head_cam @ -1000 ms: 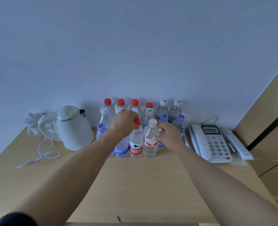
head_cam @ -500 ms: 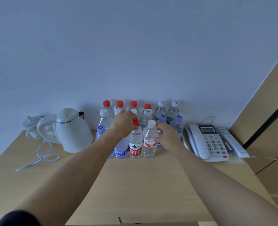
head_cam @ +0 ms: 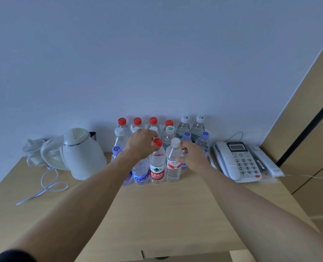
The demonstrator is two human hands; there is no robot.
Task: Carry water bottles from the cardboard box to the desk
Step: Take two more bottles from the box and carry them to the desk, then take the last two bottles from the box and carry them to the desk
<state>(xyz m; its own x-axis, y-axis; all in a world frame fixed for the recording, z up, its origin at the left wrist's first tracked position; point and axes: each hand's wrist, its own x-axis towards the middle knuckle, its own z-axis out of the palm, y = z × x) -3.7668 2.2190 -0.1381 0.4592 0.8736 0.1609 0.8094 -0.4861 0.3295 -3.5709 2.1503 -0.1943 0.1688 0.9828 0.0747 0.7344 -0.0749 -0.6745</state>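
Note:
Several water bottles stand grouped at the back of the wooden desk [head_cam: 166, 214], against the wall. In the front row are a blue-labelled bottle [head_cam: 140, 174], a red-capped bottle [head_cam: 157, 167] and a white-capped bottle [head_cam: 173, 167]. My left hand [head_cam: 140, 144] curls its fingers against the neck of the red-capped bottle, just left of its cap. From the right, my right hand [head_cam: 193, 157] holds the white-capped bottle, thumb on its label and fingers behind its shoulder. Both bottles stand upright on the desk. A strip of the cardboard box [head_cam: 185, 256] shows at the bottom edge.
A white electric kettle [head_cam: 81, 154] with a loose cord [head_cam: 47, 186] stands left of the bottles. A white desk phone [head_cam: 238, 161] and a remote control [head_cam: 264, 159] lie to the right. A wooden cabinet [head_cam: 308, 120] rises at the far right.
My left hand has eased off the red cap, which now shows fully. My right hand stays at the white-capped bottle. The view has shifted slightly.

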